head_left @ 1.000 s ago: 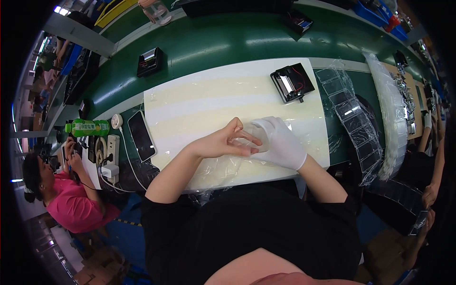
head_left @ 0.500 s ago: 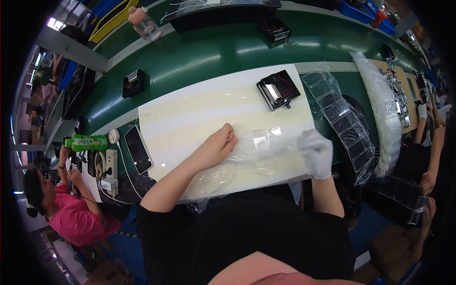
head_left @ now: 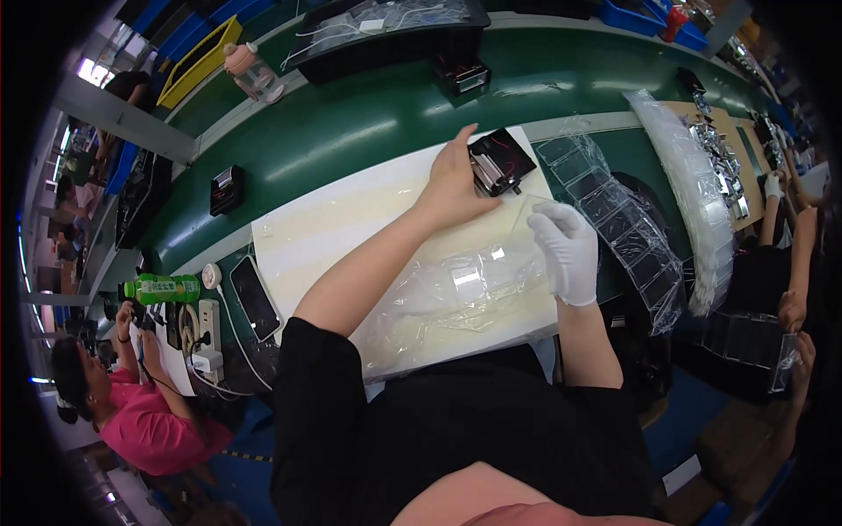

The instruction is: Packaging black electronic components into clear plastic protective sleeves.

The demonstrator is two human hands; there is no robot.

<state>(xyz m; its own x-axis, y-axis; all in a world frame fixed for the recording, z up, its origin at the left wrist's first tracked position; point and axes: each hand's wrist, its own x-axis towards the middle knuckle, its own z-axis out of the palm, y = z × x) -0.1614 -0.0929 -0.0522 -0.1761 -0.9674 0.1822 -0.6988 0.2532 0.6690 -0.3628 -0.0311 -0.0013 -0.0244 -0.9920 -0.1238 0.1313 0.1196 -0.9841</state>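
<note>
My bare left hand (head_left: 454, 186) is at the near-left side of a small black box (head_left: 513, 155) with a silver roller-like part and red wires. Its fingers and thumb span that side and grip it. The box rests at the far right of a white board (head_left: 333, 202). My right hand (head_left: 564, 250), in a white glove, pinches a thin clear plastic pane (head_left: 524, 213) just below the box. Crumpled clear plastic film (head_left: 438, 298) lies across the near half of the board.
Strips of clear pockets (head_left: 605, 197) and a stack of clear film (head_left: 688, 193) lie to the right. A phone (head_left: 254, 298) is left of the board. Two more black boxes stand beyond it, one (head_left: 226, 190) at left. Co-workers sit on both sides.
My left hand has moved from the plastic film up to the black box and taken hold of it. My gloved hand has shifted left and up, with a clear pane now visible in it.
</note>
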